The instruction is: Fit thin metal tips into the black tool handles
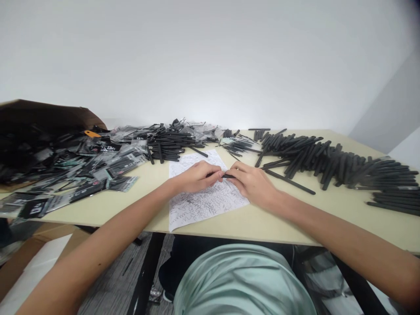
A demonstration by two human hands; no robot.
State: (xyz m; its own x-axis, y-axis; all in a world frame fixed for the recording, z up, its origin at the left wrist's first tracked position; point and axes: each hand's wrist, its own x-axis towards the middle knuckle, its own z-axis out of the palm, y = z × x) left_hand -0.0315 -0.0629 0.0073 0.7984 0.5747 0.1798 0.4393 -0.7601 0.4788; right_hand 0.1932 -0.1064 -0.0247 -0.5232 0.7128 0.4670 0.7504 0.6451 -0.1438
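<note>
Over a sheet of paper [203,208] covered in dark scribbles, my left hand [201,175] and my right hand [252,181] meet. Both are closed, fingers pinched on a slim black pen [227,176] lying level between them. My fingers hide most of it, so I cannot tell whether it is whole or in parts. Just beyond the sheet lies a pile of black pens [170,144]. Thin refills [241,144] are scattered behind my right hand. One loose black pen [290,181] rests beside my right wrist.
A long heap of black pens [305,155] stretches along the right of the cream table [278,225]. Plastic packets [121,164] with dark labels spread across the left, near an open cardboard box [49,111]. Another box [33,245] stands below the table at left.
</note>
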